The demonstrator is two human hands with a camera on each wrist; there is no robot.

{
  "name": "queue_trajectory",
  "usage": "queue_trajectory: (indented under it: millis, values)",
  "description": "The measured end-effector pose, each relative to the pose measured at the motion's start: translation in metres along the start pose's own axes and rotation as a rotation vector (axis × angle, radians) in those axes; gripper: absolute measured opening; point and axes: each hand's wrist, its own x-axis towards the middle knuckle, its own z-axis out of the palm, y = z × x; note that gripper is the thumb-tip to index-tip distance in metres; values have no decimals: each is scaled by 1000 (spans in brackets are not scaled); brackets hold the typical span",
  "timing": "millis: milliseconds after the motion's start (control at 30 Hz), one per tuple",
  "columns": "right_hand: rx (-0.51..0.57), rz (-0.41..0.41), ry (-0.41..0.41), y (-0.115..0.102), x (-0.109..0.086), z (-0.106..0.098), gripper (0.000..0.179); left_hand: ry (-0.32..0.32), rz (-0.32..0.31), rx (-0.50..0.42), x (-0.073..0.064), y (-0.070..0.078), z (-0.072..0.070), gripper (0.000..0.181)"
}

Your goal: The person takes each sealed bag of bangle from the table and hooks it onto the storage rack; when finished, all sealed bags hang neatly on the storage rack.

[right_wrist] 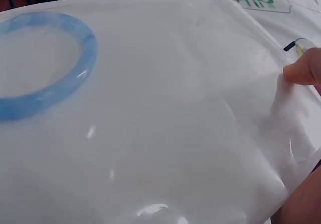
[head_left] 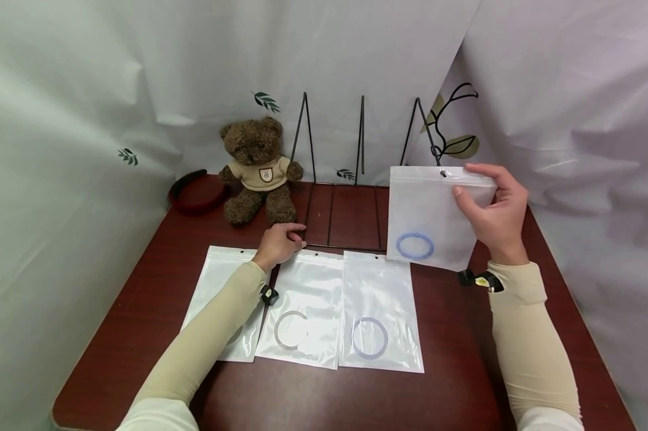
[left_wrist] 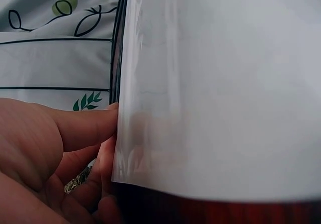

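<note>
Up at the right, my right hand pinches the top edge of a white zip bag between thumb and fingers. A blue bangle shows through the lower part of this bag. The bag's hang hole is right at the tip of the right-hand prong of a black wire rack. My left hand grips the front left corner of the rack, thumb and forefinger round the wire. Below it lie a clear-fronted bag with a pale bangle and one with a lilac bangle.
Another bag lies partly under my left forearm. A brown teddy bear in a beige shirt sits left of the rack, and a dark red headband lies beside it. White patterned cloth hangs behind the dark red table.
</note>
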Motion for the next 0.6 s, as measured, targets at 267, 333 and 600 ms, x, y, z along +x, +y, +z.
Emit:
queue_trajectory:
  millis: [267, 333, 600]
  values:
    - [-33, 37, -45, 15, 8, 6, 35, 8, 8, 5, 0, 1, 0, 40]
    - [-32, 41, -51, 20, 13, 8, 36, 8, 4, 4, 1, 1, 0, 40]
    - [-69, 114, -38, 38, 37, 19, 33, 22, -20, -2, 2, 0, 1, 41]
